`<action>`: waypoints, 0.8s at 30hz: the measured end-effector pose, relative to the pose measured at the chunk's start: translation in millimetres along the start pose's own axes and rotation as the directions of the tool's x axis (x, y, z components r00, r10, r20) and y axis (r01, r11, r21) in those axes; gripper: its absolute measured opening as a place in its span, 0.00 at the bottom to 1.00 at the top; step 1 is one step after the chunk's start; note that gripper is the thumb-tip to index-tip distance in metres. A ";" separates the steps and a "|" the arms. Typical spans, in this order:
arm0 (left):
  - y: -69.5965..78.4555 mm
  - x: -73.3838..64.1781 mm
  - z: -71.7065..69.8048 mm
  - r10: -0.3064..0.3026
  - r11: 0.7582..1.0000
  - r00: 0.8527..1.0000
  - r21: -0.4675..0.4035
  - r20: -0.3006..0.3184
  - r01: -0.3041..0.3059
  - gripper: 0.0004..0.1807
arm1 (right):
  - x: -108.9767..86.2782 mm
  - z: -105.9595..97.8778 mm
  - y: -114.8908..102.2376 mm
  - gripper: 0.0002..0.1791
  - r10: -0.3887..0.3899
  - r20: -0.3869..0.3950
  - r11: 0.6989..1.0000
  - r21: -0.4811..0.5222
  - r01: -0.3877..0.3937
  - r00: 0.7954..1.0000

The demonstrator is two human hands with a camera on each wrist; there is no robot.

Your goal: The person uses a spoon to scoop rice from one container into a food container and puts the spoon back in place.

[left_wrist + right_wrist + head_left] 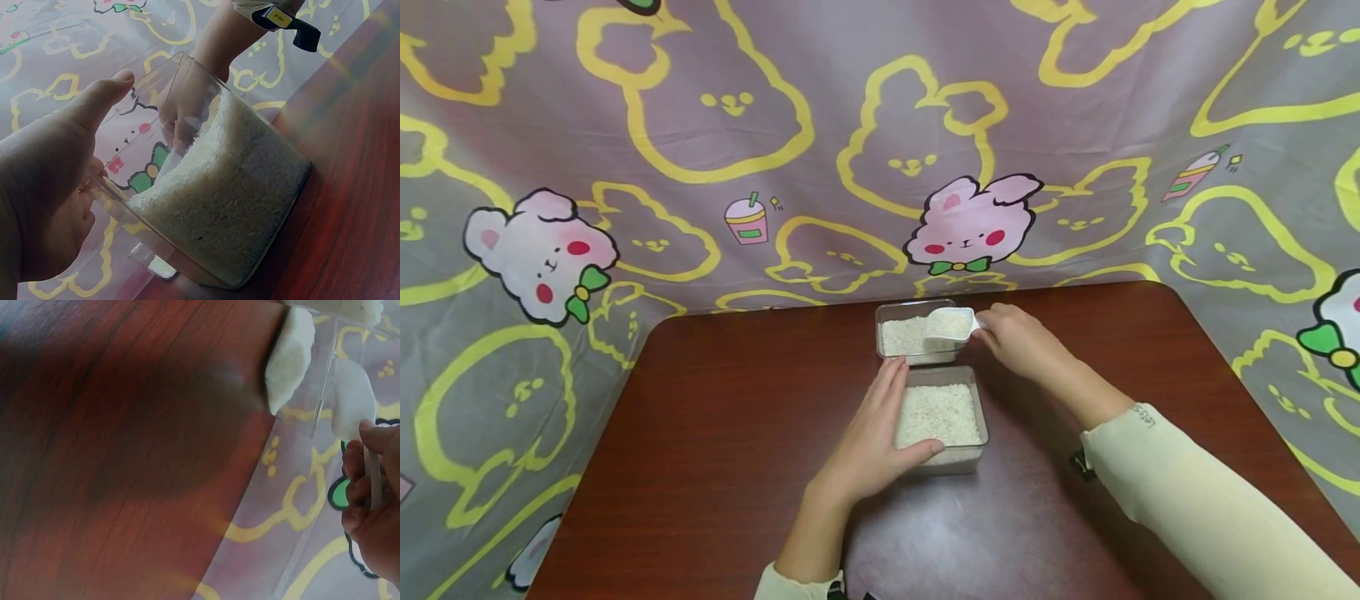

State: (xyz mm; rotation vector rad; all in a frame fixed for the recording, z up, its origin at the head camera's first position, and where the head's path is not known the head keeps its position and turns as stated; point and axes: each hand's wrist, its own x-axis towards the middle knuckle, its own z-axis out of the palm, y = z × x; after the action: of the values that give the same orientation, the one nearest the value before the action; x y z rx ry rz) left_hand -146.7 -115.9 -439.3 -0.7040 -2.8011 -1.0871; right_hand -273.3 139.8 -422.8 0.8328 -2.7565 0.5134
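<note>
My right hand (1017,340) grips the handle of a white scoop (354,400), with the thumb along the handle. Rice fills the scoop's bowl, which hangs over the right side of the far clear container (917,357). That far container also has rice (904,335) in it. My left hand (872,429) lies against the left side of the near clear container (946,454), its fingers straight along the left rim and its thumb over the front rim. Rice (231,187) fills much of this near container, banked against its wall in the left wrist view.
Both containers stand one behind the other on a dark red-brown wooden table (737,417). Behind the table hangs a cloth (820,108) printed with cartoon animals and yellow outlines. The far container stands close to the table's back edge.
</note>
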 end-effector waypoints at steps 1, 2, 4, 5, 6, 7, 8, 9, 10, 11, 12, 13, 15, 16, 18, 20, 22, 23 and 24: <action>0.1 -0.1 -0.1 -0.001 1.000 1.000 -0.001 0.002 0.001 0.58 | 1.7 0.8 -2.1 0.08 0.000 0.002 1.000 -0.016 0.000 1.000; 0.3 -0.2 -0.3 -0.001 1.000 1.000 0.000 0.002 0.001 0.58 | 3.6 1.5 -4.5 0.08 -0.003 0.004 1.000 -0.031 0.003 1.000; 0.7 -0.5 -0.6 -0.002 1.000 1.000 -0.003 0.002 0.002 0.58 | 7.6 2.5 -9.6 0.07 -0.018 0.008 0.997 -0.069 0.018 1.000; 0.8 -0.6 -0.7 -0.002 1.000 1.000 -0.005 0.002 0.002 0.58 | 9.9 3.2 -12.2 0.07 -0.027 0.009 0.995 -0.093 0.028 1.000; 1.1 -0.6 -0.8 -0.003 1.000 1.000 -0.006 0.002 0.003 0.58 | 12.0 3.6 -14.7 0.06 -0.039 0.010 0.992 -0.118 0.040 0.999; 1.3 -0.7 -0.9 -0.004 1.000 1.000 -0.007 0.003 0.004 0.58 | 13.9 4.2 -16.9 0.05 -0.052 0.012 0.987 -0.150 0.054 0.999; 1.2 -0.6 -0.6 -0.001 1.000 1.000 -0.006 0.002 0.001 0.58 | 15.5 4.6 -19.0 0.05 -0.068 0.016 0.980 -0.185 0.070 0.998; 1.2 -0.5 -0.4 -0.002 1.000 1.000 -0.005 0.004 0.002 0.58 | 16.8 4.8 -21.1 0.04 -0.084 0.019 0.971 -0.223 0.086 0.996; 0.9 -0.5 -0.4 -0.002 1.000 1.000 -0.002 0.004 0.002 0.58 | 18.1 4.8 -23.4 0.04 -0.098 0.025 0.960 -0.262 0.101 0.995; 0.8 -0.5 -0.5 0.000 1.000 1.000 0.003 0.004 0.000 0.57 | 19.3 4.6 -25.3 0.04 -0.113 0.028 0.948 -0.298 0.116 0.993; 0.7 -0.4 -0.6 0.001 1.000 1.000 0.005 0.004 -0.001 0.58 | 20.0 4.2 -27.0 0.04 -0.129 0.029 0.934 -0.333 0.131 0.991; 0.6 -0.2 -0.2 0.004 1.000 1.000 0.006 0.003 -0.004 0.58 | 20.4 3.3 -28.3 0.04 -0.143 0.032 0.920 -0.365 0.145 0.989; 0.7 0.2 0.1 0.010 1.000 1.000 0.010 -0.002 -0.010 0.58 | 20.7 0.8 -30.3 0.04 -0.178 0.026 0.892 -0.418 0.172 0.984; 0.8 0.3 0.1 0.012 1.000 1.000 0.010 -0.004 -0.012 0.58 | 20.8 -0.7 -31.0 0.03 -0.195 0.024 0.878 -0.442 0.185 0.981; 0.8 0.7 0.3 0.012 1.000 1.000 0.010 -0.006 -0.012 0.58 | 20.9 -3.6 -31.8 0.03 -0.233 0.023 0.846 -0.488 0.214 0.972; 0.8 0.7 0.3 0.009 1.000 1.000 0.011 -0.004 -0.009 0.58 | 20.8 -7.2 -32.4 0.04 -0.266 0.031 0.815 -0.526 0.242 0.963; 0.5 0.7 0.5 0.006 1.000 1.000 0.009 -0.002 -0.006 0.58 | 20.4 -10.7 -32.5 0.05 -0.283 0.048 0.792 -0.552 0.262 0.958; 0.3 0.6 0.7 0.006 1.000 1.000 0.010 -0.003 -0.006 0.58 | 19.9 -12.3 -32.5 0.05 -0.286 0.055 0.785 -0.559 0.267 0.957; 0.1 0.5 0.8 0.007 1.000 1.000 0.009 -0.003 -0.007 0.58 | 19.2 -14.1 -32.4 0.04 -0.282 0.059 0.787 -0.557 0.266 0.958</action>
State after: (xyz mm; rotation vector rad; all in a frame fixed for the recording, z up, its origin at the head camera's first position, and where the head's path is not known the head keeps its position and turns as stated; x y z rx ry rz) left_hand -147.0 -115.2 -439.7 -0.7093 -2.7971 -1.0728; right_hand -269.1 110.5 -395.4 1.0194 -2.4684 -0.3343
